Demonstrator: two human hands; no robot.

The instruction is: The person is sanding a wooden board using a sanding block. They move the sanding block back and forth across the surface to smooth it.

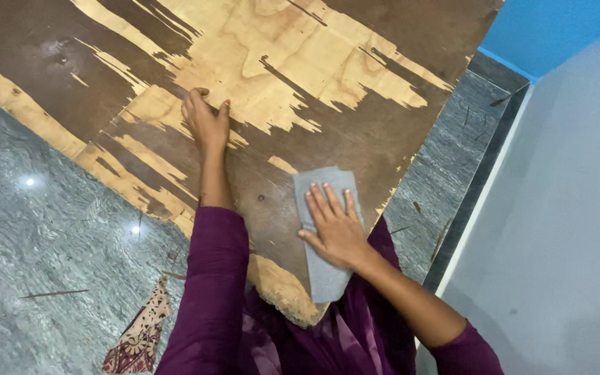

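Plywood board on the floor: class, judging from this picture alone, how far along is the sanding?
Done: broad pale patches of bare wood show across the plywood board. In hand: the right hand presses a grey abrasive sheet flat on a dark area near the edge, while the left hand steadies the board. Left: dark brown coating remains on much of the surface.

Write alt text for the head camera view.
A person's right hand presses a grey sheet of sandpaper flat on a worn brown plywood board with pale peeled patches; the left hand braces the board, which lies on a grey stone floor.
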